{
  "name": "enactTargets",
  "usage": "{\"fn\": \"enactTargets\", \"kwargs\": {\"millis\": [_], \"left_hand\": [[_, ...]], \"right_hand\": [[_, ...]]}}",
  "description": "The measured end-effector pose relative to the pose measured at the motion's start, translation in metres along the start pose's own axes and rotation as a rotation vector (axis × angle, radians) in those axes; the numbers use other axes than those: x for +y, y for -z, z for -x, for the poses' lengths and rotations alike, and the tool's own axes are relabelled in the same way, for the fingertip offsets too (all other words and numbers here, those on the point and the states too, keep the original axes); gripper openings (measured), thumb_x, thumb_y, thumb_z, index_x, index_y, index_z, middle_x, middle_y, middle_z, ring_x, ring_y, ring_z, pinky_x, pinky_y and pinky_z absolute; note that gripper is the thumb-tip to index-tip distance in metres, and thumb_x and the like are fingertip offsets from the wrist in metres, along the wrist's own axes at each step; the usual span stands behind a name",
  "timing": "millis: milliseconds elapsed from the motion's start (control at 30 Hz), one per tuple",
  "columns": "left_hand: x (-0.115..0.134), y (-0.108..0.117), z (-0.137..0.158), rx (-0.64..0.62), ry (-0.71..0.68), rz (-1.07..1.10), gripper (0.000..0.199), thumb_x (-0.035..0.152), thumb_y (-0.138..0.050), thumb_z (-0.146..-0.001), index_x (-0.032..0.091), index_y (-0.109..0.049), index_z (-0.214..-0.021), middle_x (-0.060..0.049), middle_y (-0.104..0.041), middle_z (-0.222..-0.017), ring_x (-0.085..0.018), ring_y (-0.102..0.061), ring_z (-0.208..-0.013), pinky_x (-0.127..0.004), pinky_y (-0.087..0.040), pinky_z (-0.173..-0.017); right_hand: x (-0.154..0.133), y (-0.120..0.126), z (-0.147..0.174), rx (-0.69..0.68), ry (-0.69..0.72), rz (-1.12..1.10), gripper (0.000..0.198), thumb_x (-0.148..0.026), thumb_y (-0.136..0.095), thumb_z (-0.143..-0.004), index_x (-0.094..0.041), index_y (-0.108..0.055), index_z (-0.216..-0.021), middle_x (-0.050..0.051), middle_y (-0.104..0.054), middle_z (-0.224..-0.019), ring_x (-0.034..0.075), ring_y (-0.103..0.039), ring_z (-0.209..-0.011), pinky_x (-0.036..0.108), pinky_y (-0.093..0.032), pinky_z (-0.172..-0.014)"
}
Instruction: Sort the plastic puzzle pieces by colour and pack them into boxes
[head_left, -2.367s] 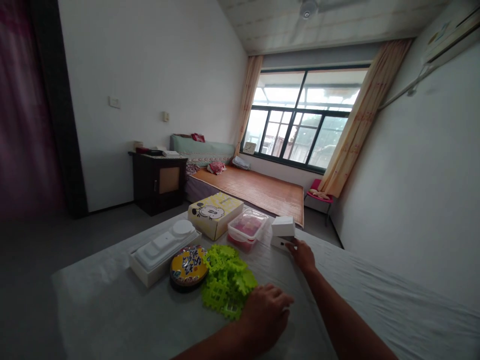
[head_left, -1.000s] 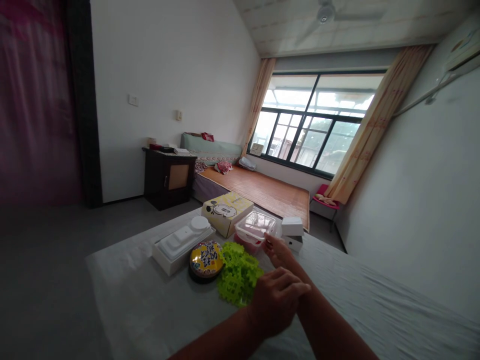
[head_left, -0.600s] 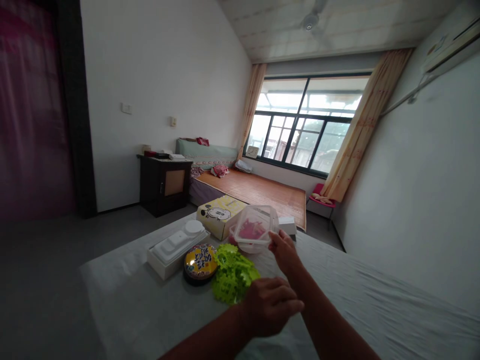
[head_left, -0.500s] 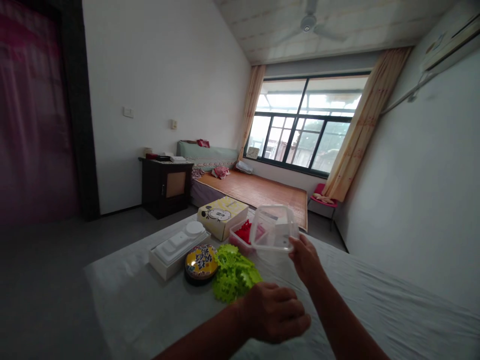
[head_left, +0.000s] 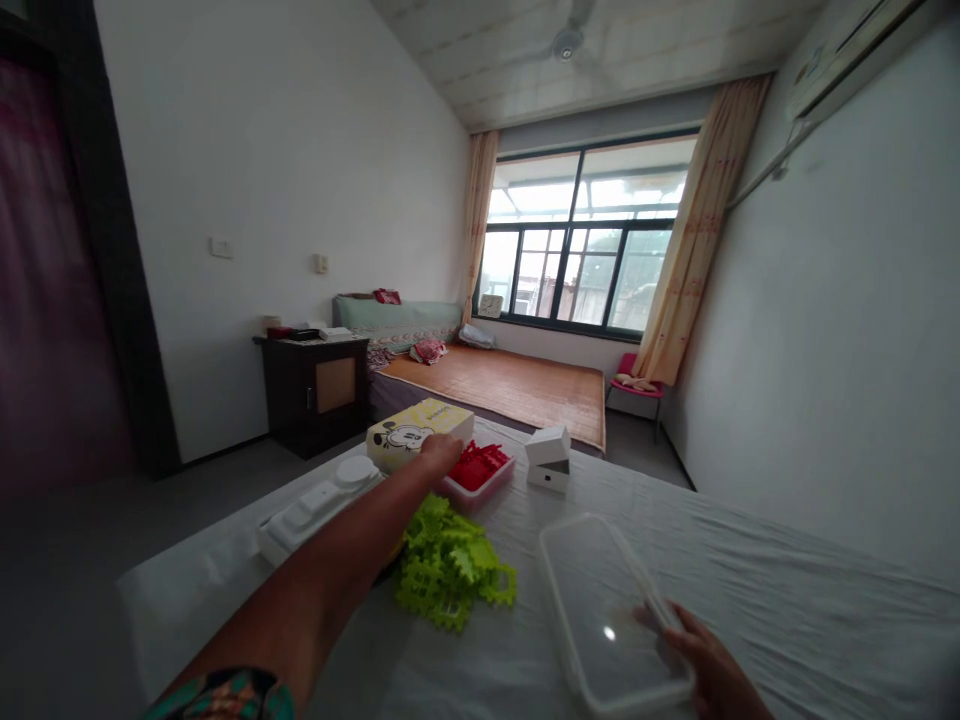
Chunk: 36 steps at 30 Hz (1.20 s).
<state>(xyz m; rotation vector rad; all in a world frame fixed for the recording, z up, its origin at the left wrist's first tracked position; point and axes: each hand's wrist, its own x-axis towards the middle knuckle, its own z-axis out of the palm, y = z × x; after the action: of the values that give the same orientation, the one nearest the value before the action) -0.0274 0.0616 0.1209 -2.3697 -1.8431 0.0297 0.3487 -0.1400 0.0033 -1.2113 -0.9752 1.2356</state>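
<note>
My left hand reaches forward to the left rim of a clear plastic container, its fingers curled there and partly hidden. Red plastic pieces with notched edges fill the container. Low on the right, my right hand grips the edge of a clear plastic lid, which is tilted over the sheet. A heap of lime-green notched plastic pieces lies between the two hands, just beyond my left forearm. That forearm covers most of a round tin.
A yellow cartoon-printed box stands behind my left hand. Left of my forearm is a white box with white devices. A small white box, partly open, sits right of the container. Beyond the sheet-covered surface is a bed.
My right hand has brought the clear lid away from the container, down and toward me. The left hand has moved from the front of the green pieces forward to the container. The view has shifted right.
</note>
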Motion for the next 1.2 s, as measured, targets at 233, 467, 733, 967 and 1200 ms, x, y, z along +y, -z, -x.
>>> {"fn": "enactTargets", "kwargs": {"millis": [233, 467, 733, 967, 1200], "left_hand": [[0.003, -0.010, -0.029, -0.124, 0.081, -0.064, 0.033, 0.032, -0.056, -0.090, 0.016, -0.055, -0.118, -0.009, -0.058, -0.118, -0.021, -0.060, -0.100, -0.042, -0.052, -0.083], [-0.013, 0.012, -0.030, -0.090, 0.061, -0.107, 0.032, 0.033, -0.056, -0.090, 0.016, -0.055, -0.117, -0.008, -0.058, -0.117, -0.021, -0.060, -0.099, -0.042, -0.052, -0.083], [-0.011, 0.055, 0.008, 0.147, -0.046, -0.196, 0.023, 0.024, -0.049, -0.090, 0.015, -0.066, -0.104, -0.015, -0.068, -0.105, -0.026, -0.063, -0.099, -0.035, -0.048, -0.083], [0.012, 0.051, 0.044, 0.217, -0.203, -0.272, 0.024, 0.017, -0.044, -0.090, 0.011, -0.067, -0.096, -0.015, -0.070, -0.096, -0.022, -0.065, -0.087, -0.030, -0.048, -0.075], [0.033, 0.045, 0.057, 0.241, -0.359, -0.347, 0.022, 0.010, -0.044, -0.087, 0.010, -0.065, -0.093, -0.015, -0.067, -0.092, -0.024, -0.065, -0.081, -0.033, -0.049, -0.066]], "right_hand": [[0.004, -0.002, -0.004, -0.017, -0.097, -0.093, 0.047, -0.050, -0.078, -0.050, -0.025, -0.070, -0.089, 0.009, -0.072, -0.092, 0.013, -0.053, -0.043, 0.024, -0.040, -0.036], [0.002, -0.010, 0.007, -0.019, -0.124, -0.221, 0.043, -0.041, -0.077, -0.061, -0.025, -0.067, -0.099, 0.004, -0.071, -0.103, 0.010, -0.056, -0.053, 0.019, -0.040, -0.041], [0.003, -0.008, 0.006, -0.099, -0.142, -0.279, 0.041, -0.035, -0.078, -0.061, -0.024, -0.066, -0.099, 0.004, -0.069, -0.112, 0.006, -0.049, -0.046, 0.018, -0.039, -0.039], [0.003, -0.008, 0.007, -0.139, -0.091, -0.275, 0.041, -0.031, -0.078, -0.062, -0.019, -0.067, -0.100, 0.007, -0.068, -0.111, 0.004, -0.045, -0.043, 0.017, -0.034, -0.036], [0.004, -0.008, 0.006, -0.149, -0.025, -0.201, 0.036, -0.033, -0.075, -0.063, -0.020, -0.069, -0.096, 0.003, -0.070, -0.095, 0.002, -0.038, -0.042, 0.016, -0.028, -0.035]]}}
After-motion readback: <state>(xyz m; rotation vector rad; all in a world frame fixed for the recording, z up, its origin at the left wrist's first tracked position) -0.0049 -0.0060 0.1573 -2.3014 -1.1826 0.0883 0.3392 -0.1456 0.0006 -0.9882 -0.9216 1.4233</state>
